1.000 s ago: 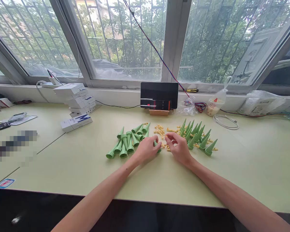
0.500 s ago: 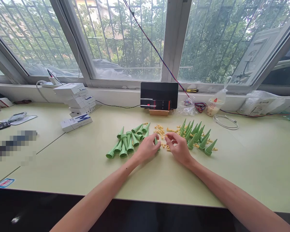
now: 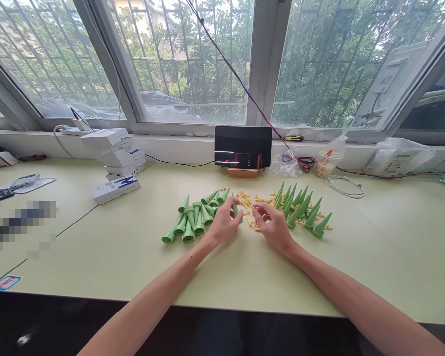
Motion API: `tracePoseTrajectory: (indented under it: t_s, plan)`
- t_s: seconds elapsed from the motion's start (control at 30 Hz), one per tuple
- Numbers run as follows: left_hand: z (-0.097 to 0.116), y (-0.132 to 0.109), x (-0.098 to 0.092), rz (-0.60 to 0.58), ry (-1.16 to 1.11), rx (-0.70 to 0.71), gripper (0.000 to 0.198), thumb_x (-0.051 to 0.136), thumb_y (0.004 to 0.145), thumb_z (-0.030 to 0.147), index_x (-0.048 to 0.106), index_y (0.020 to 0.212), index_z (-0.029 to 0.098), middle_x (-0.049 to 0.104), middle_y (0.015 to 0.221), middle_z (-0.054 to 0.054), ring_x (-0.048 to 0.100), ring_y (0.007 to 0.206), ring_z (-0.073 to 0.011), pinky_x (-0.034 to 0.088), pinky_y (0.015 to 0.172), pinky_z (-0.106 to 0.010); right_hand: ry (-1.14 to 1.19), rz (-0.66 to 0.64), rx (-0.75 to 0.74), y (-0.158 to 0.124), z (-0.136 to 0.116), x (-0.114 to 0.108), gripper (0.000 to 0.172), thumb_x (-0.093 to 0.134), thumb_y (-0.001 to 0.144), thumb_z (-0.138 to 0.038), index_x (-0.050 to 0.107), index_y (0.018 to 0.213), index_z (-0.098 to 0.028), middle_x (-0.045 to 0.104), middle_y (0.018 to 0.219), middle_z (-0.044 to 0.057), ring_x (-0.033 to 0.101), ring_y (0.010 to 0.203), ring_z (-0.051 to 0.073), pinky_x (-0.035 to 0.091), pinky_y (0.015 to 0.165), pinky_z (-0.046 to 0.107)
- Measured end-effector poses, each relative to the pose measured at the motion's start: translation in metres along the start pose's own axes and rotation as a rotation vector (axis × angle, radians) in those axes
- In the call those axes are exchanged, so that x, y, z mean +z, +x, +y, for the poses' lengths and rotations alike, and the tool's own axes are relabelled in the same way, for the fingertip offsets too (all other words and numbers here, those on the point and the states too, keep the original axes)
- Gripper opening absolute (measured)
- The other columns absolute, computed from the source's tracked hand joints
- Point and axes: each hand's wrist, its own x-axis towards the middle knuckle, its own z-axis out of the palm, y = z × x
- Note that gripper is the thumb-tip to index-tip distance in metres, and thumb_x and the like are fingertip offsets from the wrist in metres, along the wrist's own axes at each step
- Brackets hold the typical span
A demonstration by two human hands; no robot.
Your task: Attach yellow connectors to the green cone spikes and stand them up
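Note:
In my left hand [image 3: 225,220] is a green plastic cone [image 3: 235,207], held between thumb and fingers, tip up. Facing it, my right hand [image 3: 271,221] pinches a small yellow plastic piece [image 3: 255,208], mostly covered by the fingertips. Loose yellow pieces [image 3: 244,199] lie scattered on the table between and behind the hands. Left of my left hand, several green cones [image 3: 188,230] lie in a heap, some with their open ends toward me. Right of my right hand, several green cones [image 3: 313,217] stand tip up, with yellow pieces sticking out at their bases.
A dark tablet [image 3: 243,143] leans on a small stand against the sill. White boxes [image 3: 116,189] are stacked at the back left. A bagged cup [image 3: 328,160], a coiled white cable [image 3: 344,186] and a plastic package [image 3: 402,155] lie at the back right. The table's front edge [image 3: 222,310] runs near me.
My left hand has turned the green cone, lifting it slightly, so more of its side shows between thumb and fingers. My right hand keeps its pinch in nearly the same place.

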Motion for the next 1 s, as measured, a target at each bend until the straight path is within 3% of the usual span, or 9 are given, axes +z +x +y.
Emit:
tracePoseTrajectory:
  t_s: [0.17,0.4,1.0]
  plan:
    - [0.0033,0.0018,-0.0012,-0.007,-0.229,-0.077,0.026,0.06,0.083,0.04,0.053,0.101,0.022,0.039,0.07,0.005,0.048,0.05,-0.0076,0.042,0.038,-0.017,-0.02,-0.031,-0.025,0.0007,-0.0001,-0.0001,0.02,0.053,0.093,-0.03,0.068,0.1,-0.019,0.07,0.097,0.008,0.065,0.077,0.017,0.055,0.062,0.028]
    - [0.0074,0.0041,-0.0065,-0.067,-0.461,-0.227,0.036,0.069,0.077,0.04,0.053,0.105,0.023,0.05,0.067,0.004,0.054,0.057,-0.0107,0.045,0.043,-0.019,-0.002,-0.107,-0.028,0.0003,0.0019,0.0014,0.023,0.051,0.093,-0.033,0.067,0.097,-0.018,0.069,0.092,0.007,0.062,0.068,0.016,0.053,0.057,0.027]
    - [0.0037,0.0046,-0.0078,-0.169,-0.587,-0.266,0.046,0.073,0.075,0.036,0.051,0.112,0.022,0.059,0.081,0.001,0.066,0.061,-0.0153,0.042,0.043,-0.021,0.012,-0.166,-0.008,0.0007,0.0004,0.001,0.024,0.049,0.096,-0.037,0.064,0.09,-0.019,0.066,0.08,0.004,0.058,0.064,0.014,0.049,0.057,0.026]
